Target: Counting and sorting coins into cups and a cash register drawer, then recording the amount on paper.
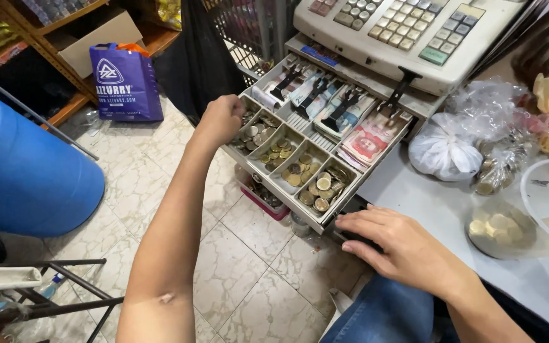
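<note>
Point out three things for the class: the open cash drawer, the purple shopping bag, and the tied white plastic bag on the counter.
cash drawer (318, 221): head view, on its front rim.
purple shopping bag (125, 89): head view, on its front face.
white plastic bag (443, 152): head view, on its bulging middle.

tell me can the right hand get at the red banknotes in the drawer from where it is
Probably yes. The right hand rests at the open drawer's front edge, and the red banknotes lie uncovered behind the coin trays, held only by a black clip.
</note>
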